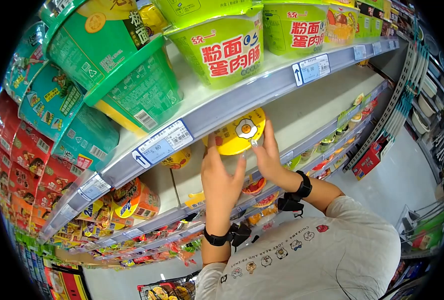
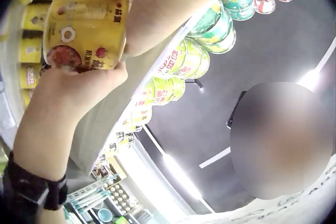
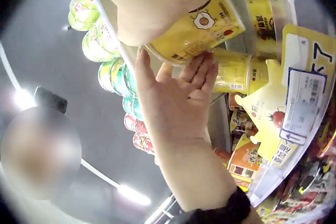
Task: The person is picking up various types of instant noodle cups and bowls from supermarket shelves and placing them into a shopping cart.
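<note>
A yellow cup with a fried-egg picture on its lid (image 1: 242, 134) is held between both hands in front of the shelf. The left hand (image 1: 222, 175) has its fingers at the cup's left side; in the right wrist view, this hand (image 3: 176, 100) shows its palm, fingertips against the cup (image 3: 191, 32). My right hand (image 1: 273, 160) holds the opposite side, thumb near the lid's edge. In the left wrist view the right hand (image 2: 73, 90) grips one end of the cup (image 2: 86, 35), and part of its fingers is hidden behind it.
Large green tubs (image 1: 222, 50) and teal packages (image 1: 67, 107) stand on the shelf above, behind a price-tag rail (image 1: 167, 142). More yellow cups (image 3: 239, 71) sit on the shelf by the hands. Lower shelves carry mixed packets. A basket (image 1: 169, 290) is at the bottom, a red box (image 1: 374, 157) at right.
</note>
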`<state>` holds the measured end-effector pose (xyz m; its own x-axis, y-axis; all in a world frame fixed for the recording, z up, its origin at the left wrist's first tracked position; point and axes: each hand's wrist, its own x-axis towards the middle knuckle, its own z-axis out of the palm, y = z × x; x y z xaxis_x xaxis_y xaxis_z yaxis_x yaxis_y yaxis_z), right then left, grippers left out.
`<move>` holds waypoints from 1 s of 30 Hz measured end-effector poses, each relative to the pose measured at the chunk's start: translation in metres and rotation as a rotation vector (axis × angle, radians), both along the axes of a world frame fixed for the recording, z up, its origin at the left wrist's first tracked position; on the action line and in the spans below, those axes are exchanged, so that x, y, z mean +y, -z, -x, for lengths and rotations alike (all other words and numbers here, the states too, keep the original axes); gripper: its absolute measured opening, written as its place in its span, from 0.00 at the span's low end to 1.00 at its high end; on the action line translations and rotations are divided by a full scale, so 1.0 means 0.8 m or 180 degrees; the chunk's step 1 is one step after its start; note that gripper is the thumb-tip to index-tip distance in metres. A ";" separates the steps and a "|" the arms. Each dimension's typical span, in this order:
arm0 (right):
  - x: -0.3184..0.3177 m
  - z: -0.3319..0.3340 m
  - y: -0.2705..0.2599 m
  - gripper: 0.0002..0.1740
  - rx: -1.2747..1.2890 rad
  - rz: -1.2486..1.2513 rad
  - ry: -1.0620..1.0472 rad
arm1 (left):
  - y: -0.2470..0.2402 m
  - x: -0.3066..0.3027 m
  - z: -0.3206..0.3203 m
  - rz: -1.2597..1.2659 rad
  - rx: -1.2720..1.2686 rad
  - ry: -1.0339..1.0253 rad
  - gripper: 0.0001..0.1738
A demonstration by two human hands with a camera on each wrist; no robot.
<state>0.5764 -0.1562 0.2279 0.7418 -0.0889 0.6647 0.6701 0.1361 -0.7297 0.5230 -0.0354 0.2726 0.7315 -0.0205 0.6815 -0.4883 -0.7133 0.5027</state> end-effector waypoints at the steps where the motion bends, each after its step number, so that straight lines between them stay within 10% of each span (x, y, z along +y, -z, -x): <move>1: -0.001 0.009 -0.004 0.39 -0.0070 -0.0090 0.0034 | 0.001 -0.002 0.004 -0.0037 -0.0096 0.0044 0.40; 16: 0.018 0.075 0.019 0.37 -0.0261 0.0217 0.0030 | 0.026 0.033 0.053 0.0224 -0.1308 0.0505 0.49; 24: 0.044 0.123 0.000 0.51 0.0539 -0.1709 -0.1990 | 0.017 0.070 0.118 -0.1242 -0.1576 0.0908 0.30; 30: 0.048 0.158 0.020 0.55 0.0877 -0.1440 -0.1736 | 0.043 0.106 0.137 -0.0320 -0.0965 0.1666 0.21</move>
<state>0.4503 -0.1179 0.2118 0.8927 0.1181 0.4349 0.2237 0.7216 -0.6551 0.4133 0.0492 0.2380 0.3808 -0.3996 0.8339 -0.8974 -0.3769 0.2292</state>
